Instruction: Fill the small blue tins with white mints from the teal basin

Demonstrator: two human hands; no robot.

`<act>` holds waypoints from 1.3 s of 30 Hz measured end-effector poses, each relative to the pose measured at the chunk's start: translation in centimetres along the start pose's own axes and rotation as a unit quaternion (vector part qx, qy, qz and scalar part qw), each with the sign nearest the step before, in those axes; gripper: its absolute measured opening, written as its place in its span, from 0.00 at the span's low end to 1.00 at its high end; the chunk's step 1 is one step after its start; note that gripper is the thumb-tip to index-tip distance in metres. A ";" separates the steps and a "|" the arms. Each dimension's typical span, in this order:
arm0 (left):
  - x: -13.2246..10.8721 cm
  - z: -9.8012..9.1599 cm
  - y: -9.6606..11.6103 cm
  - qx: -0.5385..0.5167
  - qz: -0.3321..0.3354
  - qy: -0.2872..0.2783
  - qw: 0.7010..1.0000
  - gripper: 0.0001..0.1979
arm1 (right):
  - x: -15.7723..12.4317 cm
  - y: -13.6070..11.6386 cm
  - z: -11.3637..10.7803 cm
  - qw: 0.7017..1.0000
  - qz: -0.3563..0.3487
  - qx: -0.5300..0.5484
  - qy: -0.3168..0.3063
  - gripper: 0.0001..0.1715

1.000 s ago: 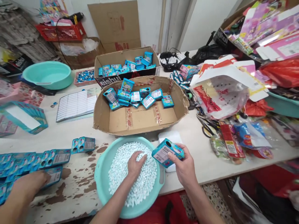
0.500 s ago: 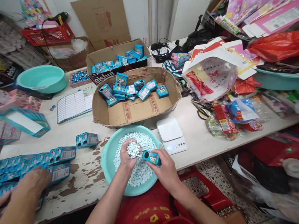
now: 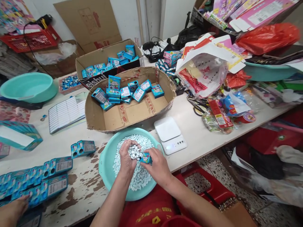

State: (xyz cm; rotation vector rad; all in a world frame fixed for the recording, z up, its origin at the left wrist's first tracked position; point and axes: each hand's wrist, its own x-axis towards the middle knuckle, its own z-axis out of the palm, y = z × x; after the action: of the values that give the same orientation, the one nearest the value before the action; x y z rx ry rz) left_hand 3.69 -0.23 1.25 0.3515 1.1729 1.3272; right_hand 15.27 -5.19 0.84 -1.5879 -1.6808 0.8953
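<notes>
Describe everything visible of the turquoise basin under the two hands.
The round turquoise basin looks like plastic, its rim widening into tabs at left and right. It sits open side up, overhanging the front edge of the table, beside the digital scale. Pale candies lie heaped inside. The left hand and right hand are above it, hiding part of the candies. Its underside is hidden.

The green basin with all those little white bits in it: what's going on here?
A person is working over the green basin. The left hand cups some white pieces, while the right hand holds a small blue box right beside them. More white pieces lie in the basin below. At the left edge, another person's hand is by rows of blue boxes. Behind the basin, an open carton holds more blue boxes.
</notes>
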 end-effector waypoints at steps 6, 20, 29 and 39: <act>-0.1 0.8 0.5 0.021 0.010 -0.002 1.000 0.12 | 0.1 -0.3 -0.5 0.999 0.005 0.026 0.025 0.21; -1.3 1.7 0.7 0.021 0.055 0.005 0.998 0.12 | -0.4 -0.3 -1.0 0.997 -0.038 0.061 0.026 0.14; -1.7 1.6 0.5 0.017 0.065 -0.002 0.998 0.14 | -0.3 0.8 -0.2 0.993 -0.063 0.089 0.039 0.12; -1.9 2.0 0.3 0.057 0.075 0.012 0.996 0.15 | -0.1 0.7 -0.4 0.993 -0.030 0.105 0.033 0.12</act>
State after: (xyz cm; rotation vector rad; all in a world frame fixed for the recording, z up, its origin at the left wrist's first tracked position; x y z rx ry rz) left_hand 5.51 -0.99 3.26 0.5156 1.2646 1.3997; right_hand 15.99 -5.28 0.42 -1.4030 -1.5266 0.9453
